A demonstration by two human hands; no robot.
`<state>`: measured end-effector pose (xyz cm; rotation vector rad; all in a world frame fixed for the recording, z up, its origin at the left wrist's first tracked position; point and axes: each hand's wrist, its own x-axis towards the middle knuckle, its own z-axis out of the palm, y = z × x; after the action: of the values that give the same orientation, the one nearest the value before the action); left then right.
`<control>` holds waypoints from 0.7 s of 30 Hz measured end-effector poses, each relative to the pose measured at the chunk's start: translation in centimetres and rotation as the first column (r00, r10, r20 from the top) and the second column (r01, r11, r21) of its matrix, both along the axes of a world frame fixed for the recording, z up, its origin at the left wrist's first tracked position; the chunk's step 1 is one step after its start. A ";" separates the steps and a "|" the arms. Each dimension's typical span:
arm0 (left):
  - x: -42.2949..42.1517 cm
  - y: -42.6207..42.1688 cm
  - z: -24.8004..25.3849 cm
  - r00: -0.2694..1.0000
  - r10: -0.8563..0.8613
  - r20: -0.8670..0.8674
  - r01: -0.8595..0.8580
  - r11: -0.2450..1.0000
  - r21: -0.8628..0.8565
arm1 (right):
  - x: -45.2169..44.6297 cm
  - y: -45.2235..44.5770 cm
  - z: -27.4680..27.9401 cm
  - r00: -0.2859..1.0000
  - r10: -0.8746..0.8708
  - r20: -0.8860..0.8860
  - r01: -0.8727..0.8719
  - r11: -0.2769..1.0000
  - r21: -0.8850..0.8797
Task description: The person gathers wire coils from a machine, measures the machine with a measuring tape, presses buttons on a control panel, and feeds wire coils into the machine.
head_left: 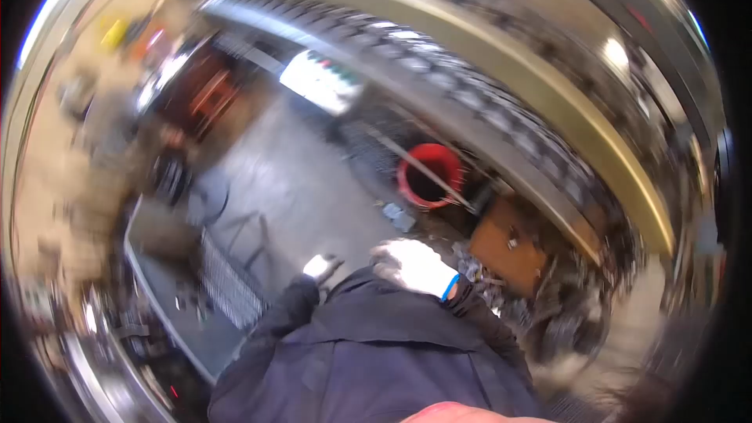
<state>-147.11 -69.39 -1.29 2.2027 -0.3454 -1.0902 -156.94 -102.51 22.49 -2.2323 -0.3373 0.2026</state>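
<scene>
White-gloved and blurred by motion, my right hand [415, 266] is in front of my dark jacket [392, 345], with a blue band [450, 287] at the wrist. Its fingers are smeared, and whether it holds anything cannot be made out. My left hand [321, 267], also in a pale glove, is lower left of it, close to the jacket front. The fingers of this hand are too blurred to read. The two hands are apart, both over the grey floor [298, 164].
A red bucket [430, 175] stands right of centre, a long bar across it. Right of it is a brown box [507, 246] beside scattered scrap. Long metal machinery [470, 31] crosses the upper right. A grey cart [176, 290] is at lower left.
</scene>
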 end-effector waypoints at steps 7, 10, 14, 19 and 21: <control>1.9 10.5 3.8 0.844 0.531 0.080 -0.535 0.843 0.056 | 15.8 13.3 1.8 0.894 0.435 -0.103 -0.433 0.900 0.046; -0.6 13.1 4.1 0.701 0.708 0.090 -0.711 0.703 0.012 | 19.3 17.2 0.1 0.805 0.558 -0.200 -0.568 0.823 0.014; -1.9 15.3 -0.6 0.484 0.870 0.100 -0.875 0.484 0.025 | 27.2 20.8 -2.8 0.673 0.669 -0.315 -0.698 0.715 0.026; -0.1 22.0 -0.3 0.214 0.952 0.220 -0.974 0.191 0.122 | 37.1 27.3 -6.2 0.577 0.750 -0.322 -0.792 0.611 0.004; 2.3 24.6 -0.3 0.205 0.961 0.185 -0.957 0.157 0.244 | 41.4 29.9 -6.1 0.545 0.753 -0.369 -0.809 0.588 0.007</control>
<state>-144.80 -44.79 -1.55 1.9639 1.2665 -0.3524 -115.51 -72.59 16.37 -1.9846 -1.1715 1.1286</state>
